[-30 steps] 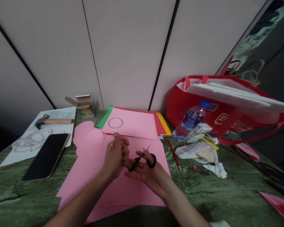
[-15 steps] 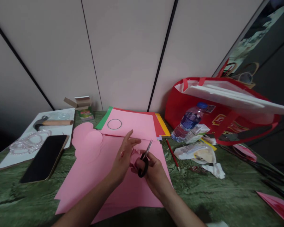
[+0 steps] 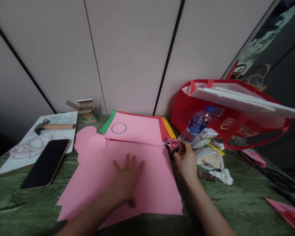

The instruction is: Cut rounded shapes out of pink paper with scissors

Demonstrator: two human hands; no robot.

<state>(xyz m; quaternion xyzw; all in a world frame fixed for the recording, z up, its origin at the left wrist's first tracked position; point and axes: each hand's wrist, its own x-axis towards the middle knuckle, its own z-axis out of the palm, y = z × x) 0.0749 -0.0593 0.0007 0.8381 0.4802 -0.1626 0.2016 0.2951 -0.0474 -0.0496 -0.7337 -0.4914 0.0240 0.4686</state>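
My left hand (image 3: 126, 178) rests with spread fingers over the stack of pink paper sheets (image 3: 154, 183). My right hand (image 3: 186, 160) is closed on the black-handled scissors (image 3: 177, 150) past the stack's right edge. Crumpled pink paper scraps (image 3: 172, 142) are at its fingertips; whether it still grips them I cannot tell. A folded pink sheet (image 3: 140, 127) with a thin ring (image 3: 119, 128) on it lies on green, red and yellow paper behind. Round-edged pink cutouts (image 3: 90, 147) lie at the stack's upper left.
To the left are a phone (image 3: 46, 164), a hammer (image 3: 56, 126), clear beads (image 3: 30, 146) and an opened small box (image 3: 88, 111). A water bottle (image 3: 198, 123), a plastic wrapper (image 3: 211, 159) and a red bag (image 3: 211, 98) stand or lie to the right.
My right hand has moved right and away from my left with the scissors and pink scraps. My left hand has dropped flat onto the pink sheets. The red pencil is now hidden.
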